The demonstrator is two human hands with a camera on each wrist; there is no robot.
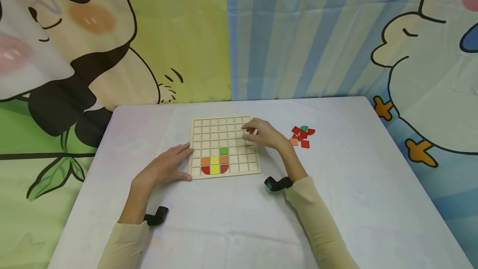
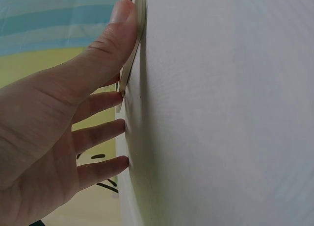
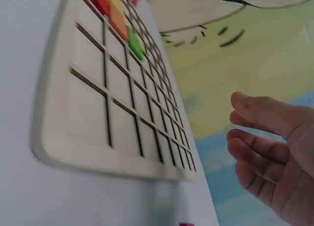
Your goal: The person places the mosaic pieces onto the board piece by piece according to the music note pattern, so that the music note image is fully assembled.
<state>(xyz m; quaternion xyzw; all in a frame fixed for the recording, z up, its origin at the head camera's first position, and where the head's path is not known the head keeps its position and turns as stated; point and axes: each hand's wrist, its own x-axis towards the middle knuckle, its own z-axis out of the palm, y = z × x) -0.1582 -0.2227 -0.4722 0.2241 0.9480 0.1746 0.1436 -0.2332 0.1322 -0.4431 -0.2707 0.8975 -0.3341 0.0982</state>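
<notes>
A wooden grid board (image 1: 209, 136) lies flat on the table. In its lower rows sit a green square tile (image 1: 223, 151), orange squares (image 1: 205, 161), yellow tiles (image 1: 214, 165) and red rounded-corner pieces (image 1: 224, 168). My left hand (image 1: 164, 167) rests at the board's left edge; in the left wrist view its thumb (image 2: 122, 20) touches the rim and the other fingers are spread. Above the board's right side hovers my right hand (image 1: 263, 132), fingers loosely bent. The right wrist view shows nothing held in that hand (image 3: 270, 152), clear of the board.
To the right of the board, a loose pile holds several red tiles (image 1: 305, 144), a green piece (image 1: 304, 128) and an orange square (image 1: 293, 141). A white cloth covers the table (image 1: 224, 219). A printed curtain (image 1: 291, 32) hangs behind it.
</notes>
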